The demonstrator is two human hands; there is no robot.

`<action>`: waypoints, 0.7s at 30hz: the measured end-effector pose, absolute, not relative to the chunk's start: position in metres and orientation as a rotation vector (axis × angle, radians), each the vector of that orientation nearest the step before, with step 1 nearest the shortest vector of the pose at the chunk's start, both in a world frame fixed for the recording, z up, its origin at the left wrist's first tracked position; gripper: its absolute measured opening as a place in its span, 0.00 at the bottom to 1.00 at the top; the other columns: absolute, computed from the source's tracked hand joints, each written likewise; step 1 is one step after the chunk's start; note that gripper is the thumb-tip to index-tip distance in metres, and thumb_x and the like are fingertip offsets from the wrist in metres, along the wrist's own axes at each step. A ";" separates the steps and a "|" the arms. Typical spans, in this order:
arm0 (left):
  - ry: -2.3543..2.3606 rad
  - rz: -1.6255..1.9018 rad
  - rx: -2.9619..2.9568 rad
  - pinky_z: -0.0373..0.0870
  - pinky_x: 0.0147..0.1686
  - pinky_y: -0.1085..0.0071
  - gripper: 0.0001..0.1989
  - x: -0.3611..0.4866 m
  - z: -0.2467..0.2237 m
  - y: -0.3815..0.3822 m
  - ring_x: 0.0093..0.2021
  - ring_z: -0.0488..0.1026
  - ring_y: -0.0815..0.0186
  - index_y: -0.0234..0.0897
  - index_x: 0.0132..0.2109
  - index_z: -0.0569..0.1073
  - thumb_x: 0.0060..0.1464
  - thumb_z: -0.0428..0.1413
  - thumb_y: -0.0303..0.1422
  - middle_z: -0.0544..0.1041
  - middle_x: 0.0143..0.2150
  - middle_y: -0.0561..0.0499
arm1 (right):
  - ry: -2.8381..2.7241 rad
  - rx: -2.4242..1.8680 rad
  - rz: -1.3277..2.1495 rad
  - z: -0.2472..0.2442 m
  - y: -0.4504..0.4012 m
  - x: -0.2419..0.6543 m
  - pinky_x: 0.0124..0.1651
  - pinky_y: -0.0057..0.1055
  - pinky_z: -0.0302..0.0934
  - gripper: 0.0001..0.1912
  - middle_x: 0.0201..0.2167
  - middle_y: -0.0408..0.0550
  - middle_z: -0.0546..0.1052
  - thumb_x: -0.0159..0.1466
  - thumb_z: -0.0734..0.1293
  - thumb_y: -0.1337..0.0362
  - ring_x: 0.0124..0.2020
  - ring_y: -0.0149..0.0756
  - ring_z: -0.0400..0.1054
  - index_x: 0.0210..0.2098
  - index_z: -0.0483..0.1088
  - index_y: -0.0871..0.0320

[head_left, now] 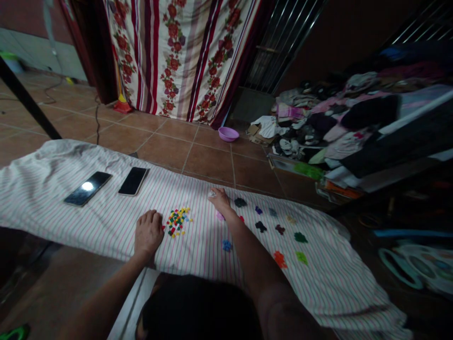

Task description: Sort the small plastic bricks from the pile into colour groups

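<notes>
My left hand (148,230) rests palm down on the striped cloth (116,226), its fingers lying loosely on the fabric. Just right of it is a loose pile of small mixed-colour pieces (178,221), yellow, green, red, white and blue. My right hand (221,200) reaches to the far edge of the cloth, its fingers drawn together at small white pieces (211,193); whether one is pinched cannot be made out. Pink pieces (220,216) lie beside that wrist, and red ones (241,219) are partly hidden by the forearm. Blue pieces (227,245) sit nearer me.
Single-colour piles lie to the right, among them black (261,226), dark green (300,237), orange (279,259) and lime (302,257). Two phones (88,188) (133,181) lie at left. Beyond are a purple basin (228,134), a floral curtain (177,56) and heaped clothes (318,118).
</notes>
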State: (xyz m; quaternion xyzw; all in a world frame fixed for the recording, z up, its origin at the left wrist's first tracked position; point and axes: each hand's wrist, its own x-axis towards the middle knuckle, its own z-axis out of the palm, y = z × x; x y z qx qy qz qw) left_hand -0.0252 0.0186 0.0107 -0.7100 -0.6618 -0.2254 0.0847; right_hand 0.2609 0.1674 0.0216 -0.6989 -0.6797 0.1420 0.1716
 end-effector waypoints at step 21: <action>-2.041 -0.657 -2.144 0.61 0.50 0.58 0.10 -0.026 0.013 0.018 0.50 0.68 0.55 0.37 0.43 0.71 0.55 0.49 0.30 0.73 0.50 0.41 | -2.009 -1.589 0.477 0.031 0.118 0.231 0.47 0.29 0.62 0.13 0.38 0.46 0.75 0.61 0.61 0.71 0.39 0.33 0.69 0.40 0.75 0.56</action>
